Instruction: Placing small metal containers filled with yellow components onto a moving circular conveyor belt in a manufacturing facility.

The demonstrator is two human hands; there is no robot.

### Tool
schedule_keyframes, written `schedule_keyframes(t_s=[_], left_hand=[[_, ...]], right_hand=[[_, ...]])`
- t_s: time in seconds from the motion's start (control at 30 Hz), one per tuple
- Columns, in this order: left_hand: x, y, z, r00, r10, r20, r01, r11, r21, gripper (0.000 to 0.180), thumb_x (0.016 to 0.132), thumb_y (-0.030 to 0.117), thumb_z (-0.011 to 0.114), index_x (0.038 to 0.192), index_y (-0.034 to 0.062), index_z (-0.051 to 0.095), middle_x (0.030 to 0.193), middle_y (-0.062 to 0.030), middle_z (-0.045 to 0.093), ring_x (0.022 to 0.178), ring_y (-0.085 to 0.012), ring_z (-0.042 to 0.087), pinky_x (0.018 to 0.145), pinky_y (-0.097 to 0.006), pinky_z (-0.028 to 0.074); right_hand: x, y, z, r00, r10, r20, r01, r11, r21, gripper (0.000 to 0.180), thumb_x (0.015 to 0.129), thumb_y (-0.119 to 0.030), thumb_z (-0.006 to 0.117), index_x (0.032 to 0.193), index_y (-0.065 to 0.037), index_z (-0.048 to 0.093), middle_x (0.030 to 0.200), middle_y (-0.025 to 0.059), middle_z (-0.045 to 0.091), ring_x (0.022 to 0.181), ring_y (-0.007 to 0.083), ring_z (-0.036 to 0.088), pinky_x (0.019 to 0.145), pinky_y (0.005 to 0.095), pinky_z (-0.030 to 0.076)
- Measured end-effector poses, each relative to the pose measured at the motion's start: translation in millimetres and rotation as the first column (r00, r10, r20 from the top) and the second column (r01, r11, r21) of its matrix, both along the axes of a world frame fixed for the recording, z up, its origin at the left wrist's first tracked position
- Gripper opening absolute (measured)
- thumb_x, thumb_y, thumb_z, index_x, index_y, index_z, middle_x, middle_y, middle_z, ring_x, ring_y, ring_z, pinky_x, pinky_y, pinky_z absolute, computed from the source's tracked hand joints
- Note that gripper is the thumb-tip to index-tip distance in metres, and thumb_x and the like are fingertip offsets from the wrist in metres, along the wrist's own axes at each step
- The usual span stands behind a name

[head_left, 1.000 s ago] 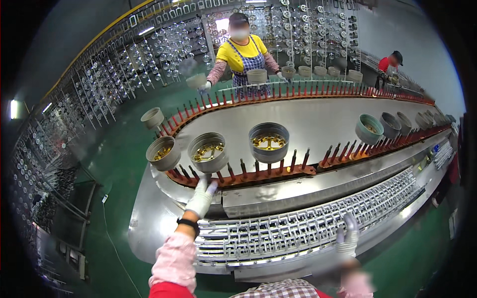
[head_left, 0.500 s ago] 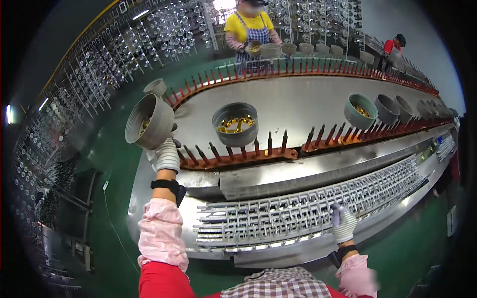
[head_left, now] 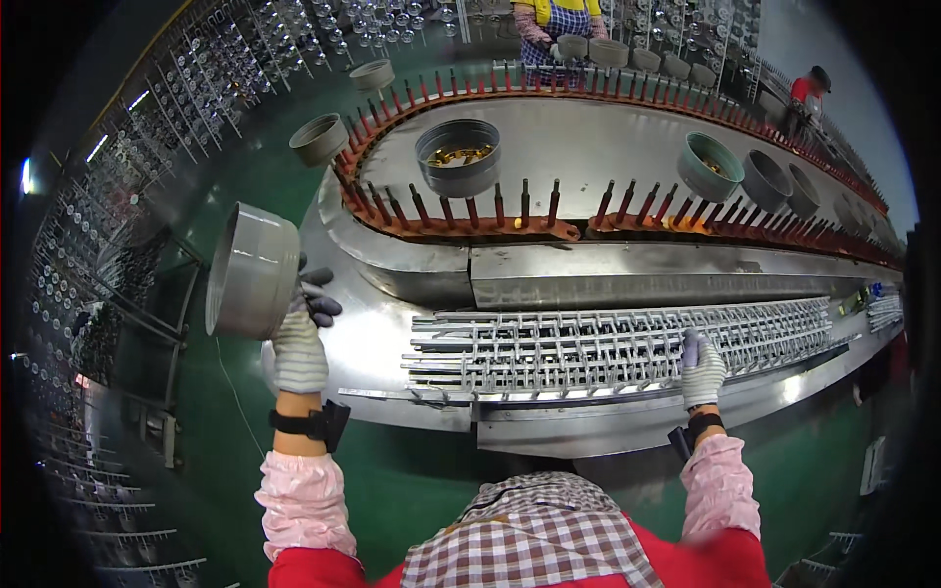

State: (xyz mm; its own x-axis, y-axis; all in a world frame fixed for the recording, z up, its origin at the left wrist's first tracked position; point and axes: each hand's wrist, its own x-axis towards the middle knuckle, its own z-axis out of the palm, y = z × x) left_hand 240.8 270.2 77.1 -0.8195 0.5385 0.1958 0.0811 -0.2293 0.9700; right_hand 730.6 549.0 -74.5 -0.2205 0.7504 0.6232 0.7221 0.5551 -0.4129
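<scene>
On the left, my left hand [head_left: 302, 338], in a striped glove with grey fingertips, holds a round grey tub [head_left: 253, 274] up beside the table end. The tub is tipped over on its side, its outer wall and base facing me, so its inside is hidden. My right hand [head_left: 703, 367], gloved the same way, is at the right part of a stack of silver metal racks [head_left: 578, 345]. Its fingers look curled together; what they hold, if anything, cannot be made out. Beyond, a grey tub [head_left: 457, 181] with gold-coloured pieces stands near the row of spindles.
Upright spindles on an orange-brown track [head_left: 470, 227] loop round the metal table [head_left: 588, 137]. Further tubs, one greenish [head_left: 708, 174], stand along the track. Two co-workers are at the far side, one in a checked apron [head_left: 564, 29]. Hanging racks line the left.
The tub in my left hand has moved down and left and turned, so the gold-coloured pieces inside no longer show. My view has shifted; my right hand stays by the racks.
</scene>
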Motion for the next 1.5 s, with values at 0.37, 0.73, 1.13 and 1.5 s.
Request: schedule_keyframes(t_s=[0.37,0.73,1.13,1.5], left_hand=[[179.0,31.3,-99.7,0.742,-0.531,0.408,0.648,0.725,-0.234,0.026,0.082,0.024,0.047,0.095,0.0028,0.056,0.06,-0.0048,0.057,0.045,-0.0089,0.05,0.042,-0.018,0.04],[230.1,45.3,-192.8,0.537,-0.64,-0.549,0.05,0.674,-0.737,0.026,0.086,0.019,0.039,0.104,0.0041,0.05,0.096,-0.0089,0.056,0.087,-0.02,0.052,0.077,-0.032,0.041],[249.2,37.1,-199.9,0.59,-0.621,-0.517,-0.161,0.537,-0.828,0.033,0.085,0.02,0.041,0.115,0.0059,0.044,0.115,-0.0105,0.047,0.107,-0.0239,0.042,0.093,-0.035,0.031],[269.3,39.3,-184.3,0.525,-0.585,-0.619,-0.316,0.541,-0.779,0.041,0.083,0.022,0.041,0.121,0.0076,0.04,0.124,-0.0111,0.042,0.115,-0.0258,0.037,0.098,-0.037,0.028]], right_hand=[[-8.7,-15.3,27.7,0.971,-0.14,0.192,0.145,0.989,-0.014,0.026,0.084,-0.023,0.043,0.072,-0.005,0.057,0.065,0.0178,0.056,0.061,0.0355,0.054,0.056,0.0432,0.041],[5.6,-9.8,30.0,0.97,0.02,0.243,0.044,0.965,-0.258,0.028,0.08,-0.031,0.05,0.078,-0.005,0.06,0.068,0.0175,0.058,0.065,0.0335,0.057,0.06,0.0396,0.044],[-61.3,186.0,114.0,0.996,0.058,-0.064,-0.083,0.838,-0.54,0.052,0.077,-0.033,0.052,0.116,0.0,0.041,0.115,0.0222,0.047,0.108,0.0332,0.043,0.09,0.035,0.034],[-152.4,246.3,73.3,0.995,0.016,0.102,-0.072,0.817,0.572,0.017,0.072,-0.018,0.048,0.081,-0.01,0.06,0.082,0.0116,0.062,0.085,0.0265,0.057,0.074,0.0394,0.043]])
